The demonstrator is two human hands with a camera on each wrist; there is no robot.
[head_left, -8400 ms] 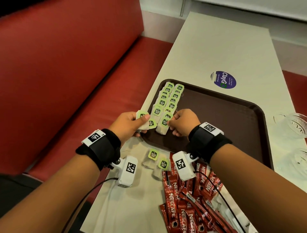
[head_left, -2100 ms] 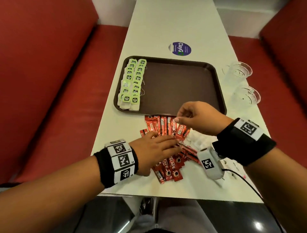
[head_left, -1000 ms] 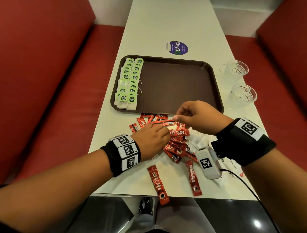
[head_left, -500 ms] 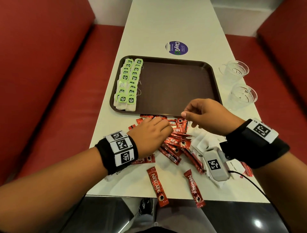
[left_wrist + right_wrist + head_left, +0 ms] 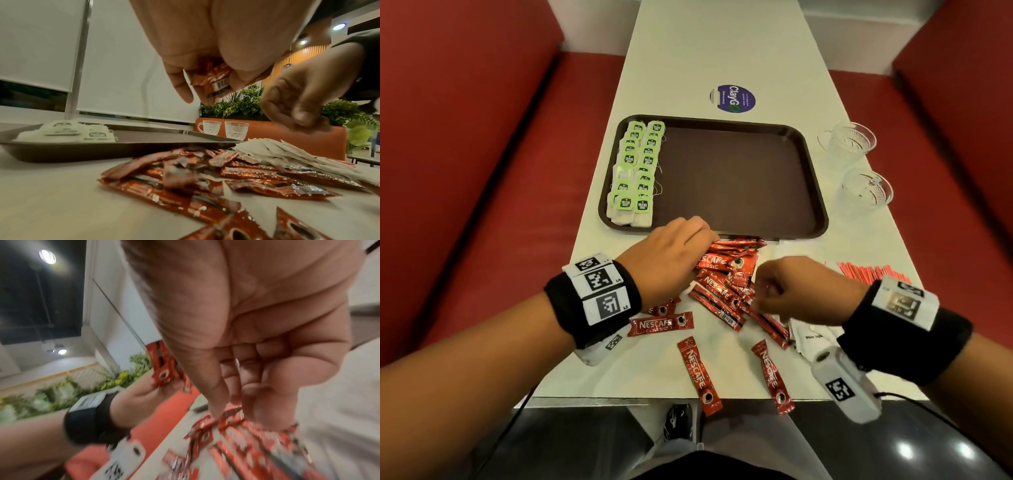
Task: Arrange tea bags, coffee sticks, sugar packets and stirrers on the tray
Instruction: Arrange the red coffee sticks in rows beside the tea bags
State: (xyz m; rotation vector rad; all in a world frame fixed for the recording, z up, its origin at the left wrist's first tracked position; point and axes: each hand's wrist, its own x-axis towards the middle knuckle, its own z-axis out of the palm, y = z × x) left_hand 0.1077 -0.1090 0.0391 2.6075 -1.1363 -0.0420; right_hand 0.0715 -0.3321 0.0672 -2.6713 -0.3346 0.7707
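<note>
1. The tea bags already lie in two neat rows along the left side of the tray; in the head view the rest of the tray holds nothing.
2. The coffee sticks lie in a loose heap on the surface just in front of the tray, with a few strays near the front edge.
3. The left hand has its fingers curled round a few coffee sticks, as the left wrist view shows.
4. The right hand reaches down into the heap with its fingers curled onto a stick, though blur hides the exact hold.
5. The sugar packets and red stirrers lie beside the heap, not yet on the tray.
6. By this showing, one of the four kinds is done, the coffee is being gathered, and sugar and stirrers remain.
</note>
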